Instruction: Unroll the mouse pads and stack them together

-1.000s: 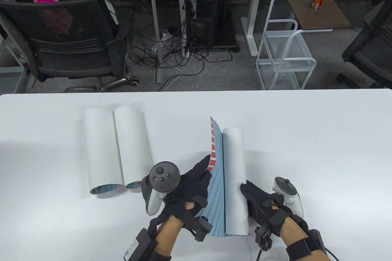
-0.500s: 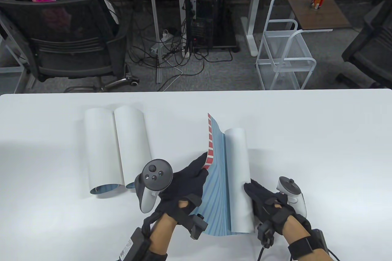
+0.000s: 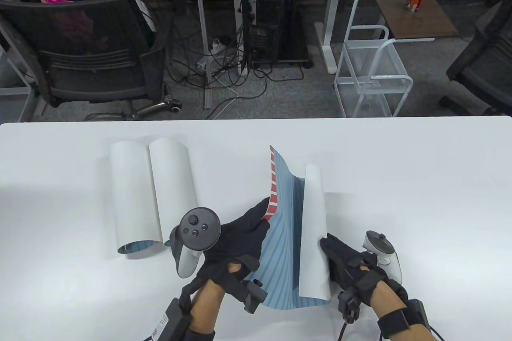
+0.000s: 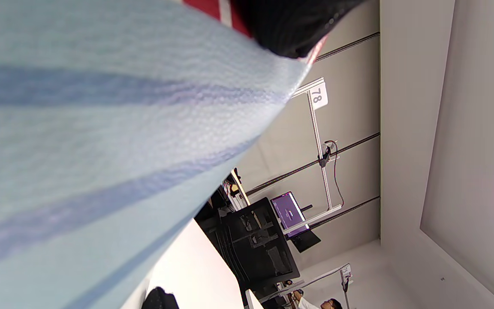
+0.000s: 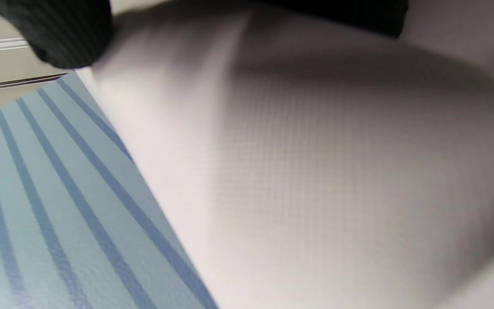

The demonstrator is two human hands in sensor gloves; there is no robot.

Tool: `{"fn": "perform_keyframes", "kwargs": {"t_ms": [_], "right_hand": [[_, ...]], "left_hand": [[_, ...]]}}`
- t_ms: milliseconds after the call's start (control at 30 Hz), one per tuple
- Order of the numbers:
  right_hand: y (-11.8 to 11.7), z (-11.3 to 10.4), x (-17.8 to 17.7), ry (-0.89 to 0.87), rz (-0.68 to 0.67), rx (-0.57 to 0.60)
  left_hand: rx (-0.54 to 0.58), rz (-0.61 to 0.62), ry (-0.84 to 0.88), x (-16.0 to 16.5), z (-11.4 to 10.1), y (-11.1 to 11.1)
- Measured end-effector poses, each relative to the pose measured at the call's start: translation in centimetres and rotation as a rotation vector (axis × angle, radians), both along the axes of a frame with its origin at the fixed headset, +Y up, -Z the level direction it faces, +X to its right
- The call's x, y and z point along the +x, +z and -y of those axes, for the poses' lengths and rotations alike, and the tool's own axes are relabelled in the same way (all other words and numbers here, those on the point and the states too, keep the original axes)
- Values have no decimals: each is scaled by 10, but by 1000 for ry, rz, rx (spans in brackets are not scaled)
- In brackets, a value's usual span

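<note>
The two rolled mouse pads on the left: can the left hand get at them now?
Probably not right away: the left hand grips the half-unrolled pad. The path to the rolled pads looks free.

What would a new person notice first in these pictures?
The half-unrolled mouse pad at the near middle of the table, blue-striped with a red-checked edge, draws the eye. The left hand holds its left edge, the right hand its white curled side. Two rolled pads lie at the left.

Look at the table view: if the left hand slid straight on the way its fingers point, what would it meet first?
The left hand already grips the half-unrolled mouse pad at its red-striped edge, so it would probably push further into that pad.
</note>
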State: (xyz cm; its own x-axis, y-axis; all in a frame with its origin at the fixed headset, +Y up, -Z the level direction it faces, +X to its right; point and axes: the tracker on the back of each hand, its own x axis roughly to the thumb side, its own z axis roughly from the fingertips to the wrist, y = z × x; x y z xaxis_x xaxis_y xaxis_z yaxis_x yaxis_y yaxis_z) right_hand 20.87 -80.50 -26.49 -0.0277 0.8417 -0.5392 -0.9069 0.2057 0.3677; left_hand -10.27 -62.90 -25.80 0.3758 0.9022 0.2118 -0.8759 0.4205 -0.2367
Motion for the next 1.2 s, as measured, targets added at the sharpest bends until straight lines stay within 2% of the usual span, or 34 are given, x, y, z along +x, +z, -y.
{"fn": "perform_keyframes", "kwargs": {"t_ms": [633,800,833,933,1067,1200], "right_hand": [[-1,-1,3,-35,-14,-7],[-2,-1,10,-11,36,-17],[-3,-2,14,9,84,-23],[-5,-7,20,87,105,0],[-9,-25,34,306,153,108],[-11,-50,50,533,222,257]], "left_hand": [[83,8,-63,-6,-20,7],[98,4,-71,-8,-23,8],[102,0,-71,-9,-23,9],[105,-6,-76,-10,-23,8],[110,-48,-96,-11,-23,9],[109,-176,-154,-15,-20,8]]}}
